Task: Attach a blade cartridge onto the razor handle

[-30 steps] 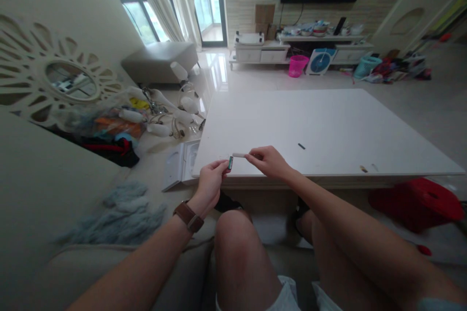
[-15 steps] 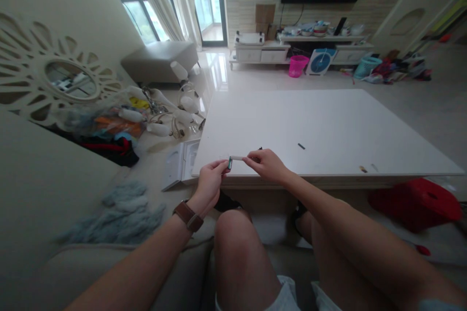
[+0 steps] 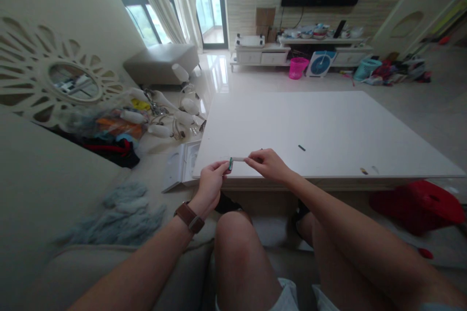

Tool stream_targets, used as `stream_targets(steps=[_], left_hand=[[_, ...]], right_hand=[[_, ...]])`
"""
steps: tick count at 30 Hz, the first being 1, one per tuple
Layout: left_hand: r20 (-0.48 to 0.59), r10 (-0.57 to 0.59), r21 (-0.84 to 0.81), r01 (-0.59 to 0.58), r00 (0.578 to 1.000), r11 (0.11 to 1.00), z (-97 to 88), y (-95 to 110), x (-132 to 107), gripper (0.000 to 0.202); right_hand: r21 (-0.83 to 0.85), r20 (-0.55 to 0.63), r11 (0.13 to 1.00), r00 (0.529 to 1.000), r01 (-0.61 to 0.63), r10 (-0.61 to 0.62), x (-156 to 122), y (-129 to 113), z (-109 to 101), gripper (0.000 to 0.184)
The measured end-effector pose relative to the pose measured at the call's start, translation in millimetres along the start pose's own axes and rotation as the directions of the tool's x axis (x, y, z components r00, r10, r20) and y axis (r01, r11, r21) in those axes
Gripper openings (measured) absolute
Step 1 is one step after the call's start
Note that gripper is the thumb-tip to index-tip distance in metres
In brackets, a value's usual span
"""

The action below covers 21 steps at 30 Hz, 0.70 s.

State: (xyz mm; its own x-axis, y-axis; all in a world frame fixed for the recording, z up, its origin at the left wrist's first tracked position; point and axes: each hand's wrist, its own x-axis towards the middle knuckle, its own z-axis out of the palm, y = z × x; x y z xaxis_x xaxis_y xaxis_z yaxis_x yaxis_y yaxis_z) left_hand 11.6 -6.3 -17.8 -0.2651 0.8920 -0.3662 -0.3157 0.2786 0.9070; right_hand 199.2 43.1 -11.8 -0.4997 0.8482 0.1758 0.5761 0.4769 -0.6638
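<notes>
My left hand (image 3: pixel 212 179) is closed, pinching a small dark-green, flat piece (image 3: pixel 230 164) between thumb and fingertips; its exact kind is too small to make out. From the right, my right hand (image 3: pixel 268 164) pinches a thin whitish strip (image 3: pixel 239 159), whose far end meets or nearly meets the top of the green piece. A tiny dark tip shows above my right fingers, mostly hidden. Both hands are over the near left edge of the white table (image 3: pixel 292 116). A small dark bar (image 3: pixel 301 147) lies on the tabletop to the right of my right hand.
Near the table's front right edge are a small brown-and-black piece (image 3: pixel 364 171) and a clear piece (image 3: pixel 375 170). An open white box (image 3: pixel 180 165) stands left of the table, below a chandelier (image 3: pixel 182 115). A red item (image 3: pixel 419 206) lies at the right.
Both hands hold nearly the same pose, the strip still against the green piece. The whole view has shifted very slightly.
</notes>
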Motion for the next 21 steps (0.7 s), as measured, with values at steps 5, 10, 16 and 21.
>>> stream_targets(steps=[5, 10, 16, 21], left_hand=[[0.001, 0.006, -0.026, -0.006, 1.0, 1.0, -0.3, -0.7, 0.6, 0.028], [0.002, 0.005, -0.016, -0.005, 1.0, 1.0, -0.2, -0.9, 0.4, 0.027], [0.005, 0.016, -0.011, -0.016, 1.0, 1.0, -1.1, -1.2, 0.5, 0.027], [0.0, 0.005, -0.004, -0.005, 1.0, 1.0, -0.7, -1.4, 1.7, 0.028]], right_hand=[[0.027, 0.149, 0.996, 0.985, 0.085, -0.088, -3.2, -6.2, -0.6, 0.041], [0.024, 0.08, 0.999, 0.996, 0.047, -0.049, -2.1, -2.4, -2.9, 0.041], [0.025, 0.153, 0.997, 0.985, 0.079, -0.082, -2.8, -3.9, 0.4, 0.041], [0.023, 0.092, 0.999, 0.995, 0.027, -0.029, -2.2, -4.0, -1.4, 0.041]])
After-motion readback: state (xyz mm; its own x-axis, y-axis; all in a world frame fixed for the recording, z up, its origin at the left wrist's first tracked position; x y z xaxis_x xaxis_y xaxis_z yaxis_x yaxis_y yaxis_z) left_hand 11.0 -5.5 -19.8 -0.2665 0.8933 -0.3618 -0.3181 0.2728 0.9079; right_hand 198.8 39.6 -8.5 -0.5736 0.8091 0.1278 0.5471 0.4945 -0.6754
